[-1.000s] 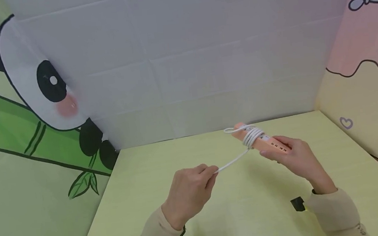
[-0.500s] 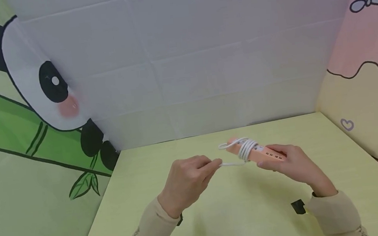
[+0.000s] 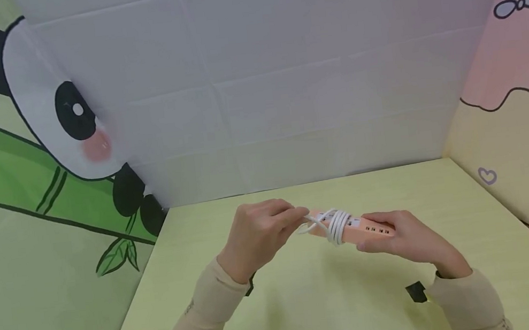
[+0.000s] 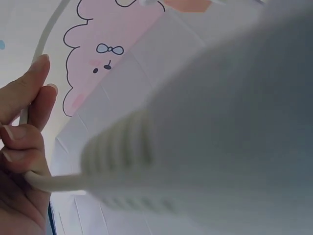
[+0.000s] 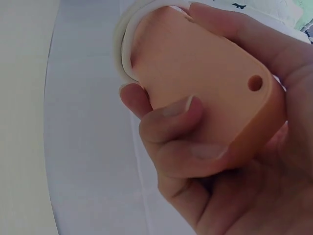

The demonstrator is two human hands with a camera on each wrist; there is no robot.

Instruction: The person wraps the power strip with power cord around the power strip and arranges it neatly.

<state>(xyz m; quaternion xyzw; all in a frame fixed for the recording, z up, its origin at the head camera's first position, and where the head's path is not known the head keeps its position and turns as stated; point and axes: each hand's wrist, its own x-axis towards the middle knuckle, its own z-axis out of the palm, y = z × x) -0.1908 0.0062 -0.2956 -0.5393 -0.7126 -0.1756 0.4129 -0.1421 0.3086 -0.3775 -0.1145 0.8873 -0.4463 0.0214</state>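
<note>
A peach power strip [image 3: 360, 233] is held above the table, its socket and USB port side toward the head camera. My right hand [image 3: 407, 237] grips its right end; in the right wrist view the fingers curl over its plain back [image 5: 195, 73]. Several turns of white cord [image 3: 338, 228] wrap round the strip's middle. My left hand [image 3: 262, 235] pinches the cord between thumb and fingertips, close to the strip's left end. Close to the left wrist camera, a large blurred white plug [image 4: 220, 142] with a ribbed neck hangs on cord that passes through the curled fingers.
Beneath both hands lies a pale yellow table [image 3: 194, 237]. A white wall covering [image 3: 287, 103] rises behind it, with a panda and bamboo print [image 3: 46, 112] at left and a pink printed panel [image 3: 505, 59] at right. Small black pieces [image 3: 416, 292] show at the sleeves.
My left hand has risen and come nearer the strip, bringing the pulled cord up to its left end. The strip has moved left and down and lies more level.
</note>
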